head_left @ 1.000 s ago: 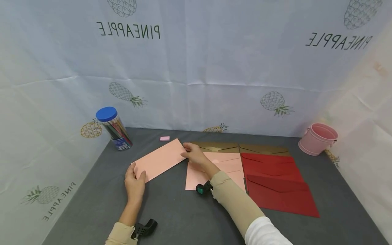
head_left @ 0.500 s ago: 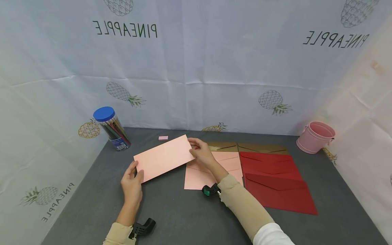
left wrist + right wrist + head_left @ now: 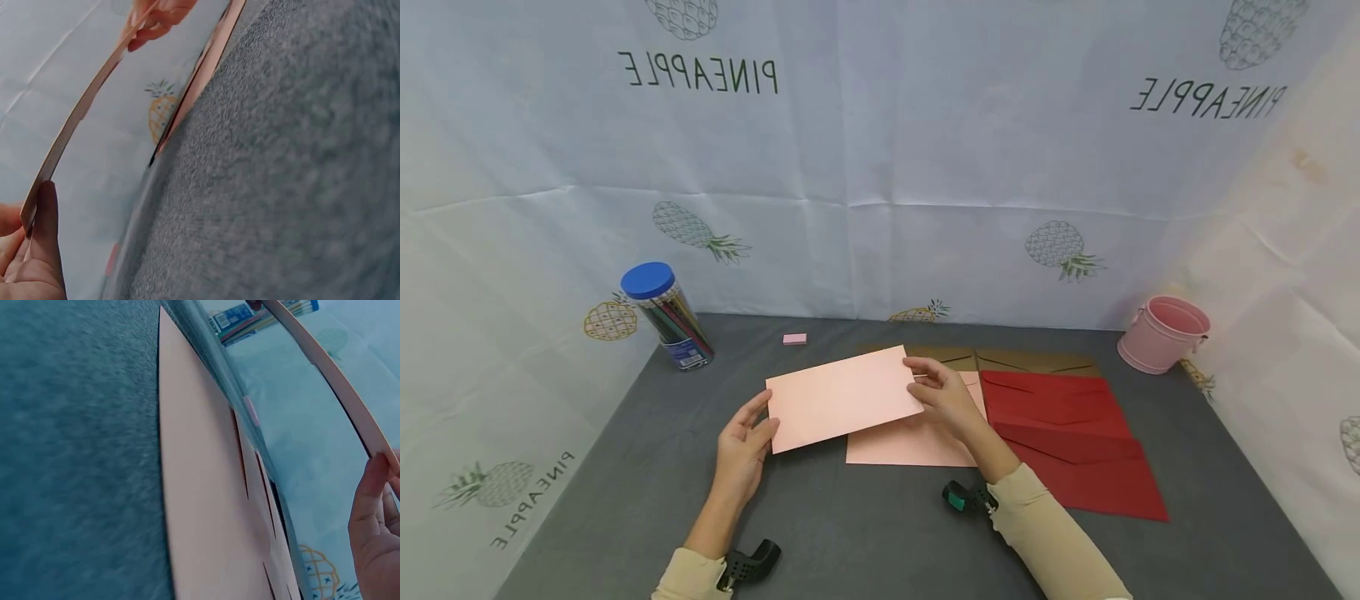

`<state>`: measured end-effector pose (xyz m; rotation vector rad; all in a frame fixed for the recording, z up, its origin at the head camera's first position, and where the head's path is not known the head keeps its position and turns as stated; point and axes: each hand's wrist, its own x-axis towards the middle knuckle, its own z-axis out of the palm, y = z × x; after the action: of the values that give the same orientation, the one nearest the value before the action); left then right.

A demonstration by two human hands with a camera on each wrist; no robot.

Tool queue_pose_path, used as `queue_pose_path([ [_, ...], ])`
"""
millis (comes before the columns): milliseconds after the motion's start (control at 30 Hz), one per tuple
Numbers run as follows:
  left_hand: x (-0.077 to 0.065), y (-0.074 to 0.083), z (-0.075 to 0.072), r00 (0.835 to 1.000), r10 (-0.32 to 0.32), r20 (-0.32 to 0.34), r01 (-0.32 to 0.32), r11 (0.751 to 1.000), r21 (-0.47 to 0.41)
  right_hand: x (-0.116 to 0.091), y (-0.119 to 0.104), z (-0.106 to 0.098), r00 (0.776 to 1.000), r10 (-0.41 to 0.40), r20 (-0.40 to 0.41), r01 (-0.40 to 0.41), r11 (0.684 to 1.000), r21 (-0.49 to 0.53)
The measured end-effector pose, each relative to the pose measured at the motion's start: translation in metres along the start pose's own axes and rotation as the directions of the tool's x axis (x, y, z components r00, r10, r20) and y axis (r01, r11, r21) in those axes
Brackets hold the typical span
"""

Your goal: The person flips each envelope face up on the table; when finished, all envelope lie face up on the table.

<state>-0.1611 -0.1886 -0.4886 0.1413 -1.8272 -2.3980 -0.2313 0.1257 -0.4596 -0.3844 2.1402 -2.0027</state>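
Note:
A pale pink envelope (image 3: 842, 400) is held up over the table, its plain side facing the head camera. My left hand (image 3: 743, 446) pinches its left short end between thumb and fingers. At the opposite short end, my right hand (image 3: 951, 404) grips it the same way. Seen edge-on in the left wrist view, the held envelope (image 3: 78, 119) bows slightly and is raised off the grey surface. Beneath it and my right hand lie other pink envelopes (image 3: 910, 448), overlapping, partly hidden in the head view; their flap lines show in the right wrist view.
Red envelopes (image 3: 1090, 475) overlap right of the pink ones, with brown envelopes (image 3: 1037, 361) behind. A blue-lidded jar of pencils (image 3: 673, 321) stands at back left, a small pink block (image 3: 794, 339) near the back edge, and a pink bucket (image 3: 1157, 337) at back right. Printed cloth (image 3: 850, 167) hangs behind.
Both hands have lifted the pink envelope and carried it rightward, over the other pink envelopes. Its slant has lessened, so it lies closer to level across the view.

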Motion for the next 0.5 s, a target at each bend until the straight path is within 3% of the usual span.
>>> queue_pose_path([
  [200,-0.002,-0.004,0.004,0.996,0.028,0.087,-0.029,1.0,0.01,-0.019,0.013,-0.007,0.998,0.035,-0.044,-0.03,0.995,0.094],
  [500,-0.002,-0.005,0.003,0.991,0.066,0.118,-0.075,0.994,0.074,-0.026,0.012,-0.009,0.999,0.006,-0.036,-0.001,0.991,0.135],
])
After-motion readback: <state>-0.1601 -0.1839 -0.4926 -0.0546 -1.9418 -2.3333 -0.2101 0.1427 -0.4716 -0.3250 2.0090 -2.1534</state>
